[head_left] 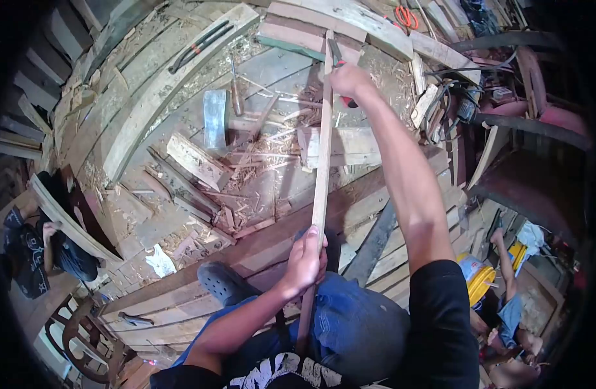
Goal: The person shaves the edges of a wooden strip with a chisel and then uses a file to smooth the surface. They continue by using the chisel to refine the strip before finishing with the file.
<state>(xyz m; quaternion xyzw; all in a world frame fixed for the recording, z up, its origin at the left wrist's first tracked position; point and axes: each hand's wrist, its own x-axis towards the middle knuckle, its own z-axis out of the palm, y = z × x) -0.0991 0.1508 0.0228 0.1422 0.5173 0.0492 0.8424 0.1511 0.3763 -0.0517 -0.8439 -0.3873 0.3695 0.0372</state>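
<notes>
My left hand (304, 260) is closed around a long, narrow wooden strip (322, 162), low on it and close to my lap. The strip slants away from me, its far end near a wooden block (291, 35) at the back. Close to that far end, my right hand (351, 84) grips a tool with a red and black handle (348, 102). A dark blade (335, 50) shows beyond the fingers, against the strip's side; the tool's exact kind is hard to make out.
Wood shavings and offcuts (197, 161) litter the floor. Long-handled pliers (200, 47) lie on a curved board (149, 104). A chisel-like tool (234, 87) and a flat grey piece (215, 120) lie nearby. People sit at left (35, 253) and right (508, 318), beside a yellow bucket (477, 280).
</notes>
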